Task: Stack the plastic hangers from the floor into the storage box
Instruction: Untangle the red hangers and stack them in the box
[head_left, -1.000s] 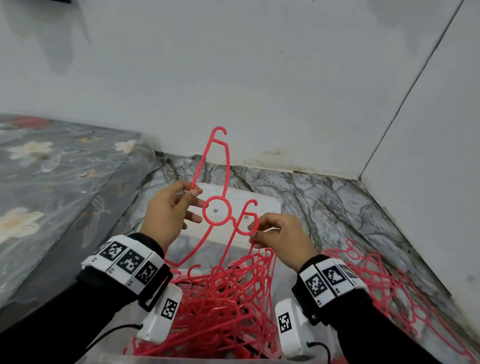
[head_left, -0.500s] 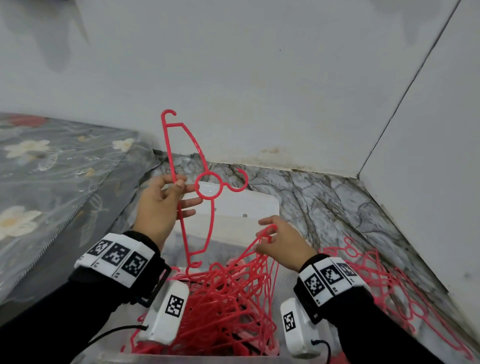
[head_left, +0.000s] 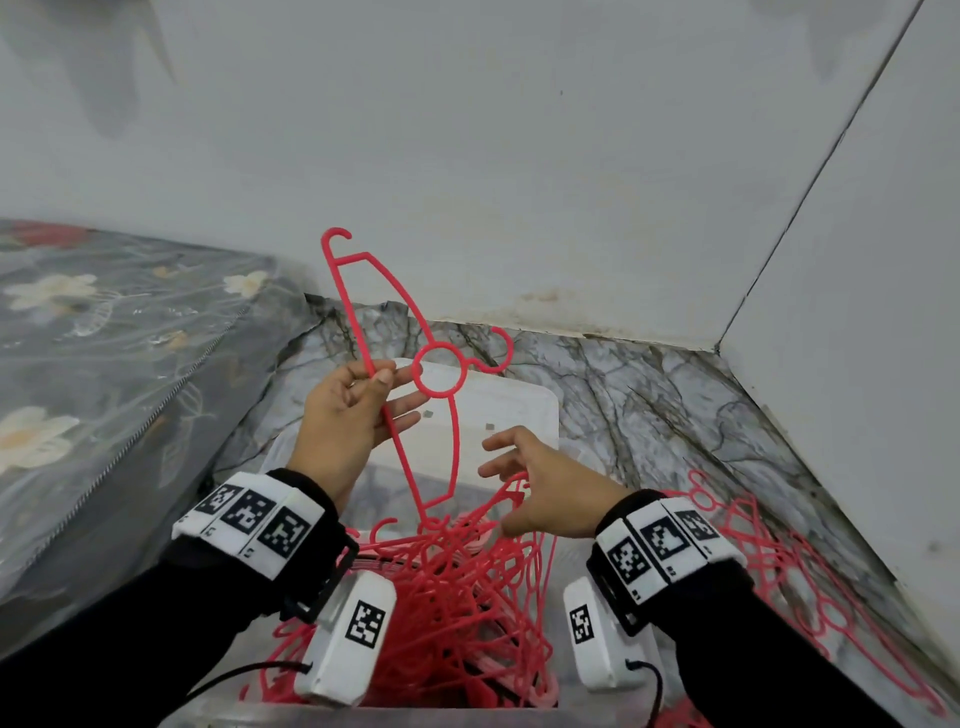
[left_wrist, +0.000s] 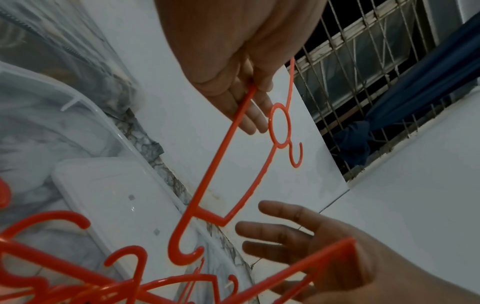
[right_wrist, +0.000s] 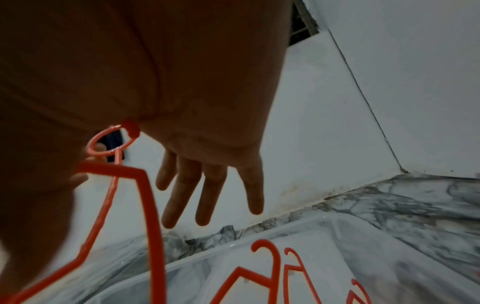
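Note:
My left hand (head_left: 376, 387) pinches the straight bar of one red plastic hanger (head_left: 407, 467) and holds it upright above the clear storage box (head_left: 280, 457). The hanger's hook points right, and its lower end touches the tangled pile of red hangers (head_left: 457, 597) in the box. In the left wrist view the bar (left_wrist: 219, 152) runs between thumb and fingers of the left hand (left_wrist: 249, 98). My right hand (head_left: 519, 467) hovers over the pile with its fingers (right_wrist: 207, 185) spread, gripping nothing. A pile hanger's corner (right_wrist: 153, 205) lies close under its palm.
More red hangers (head_left: 769, 561) lie on the marble floor to the right, by the wall. The white box lid (head_left: 509, 410) lies flat beyond the box. A floral mattress (head_left: 104, 364) borders the left side. White walls meet in a corner ahead.
My left hand lifted the single hanger away from the pile and turned it upright. My right hand let go of the hanger it was pinching and spread its fingers.

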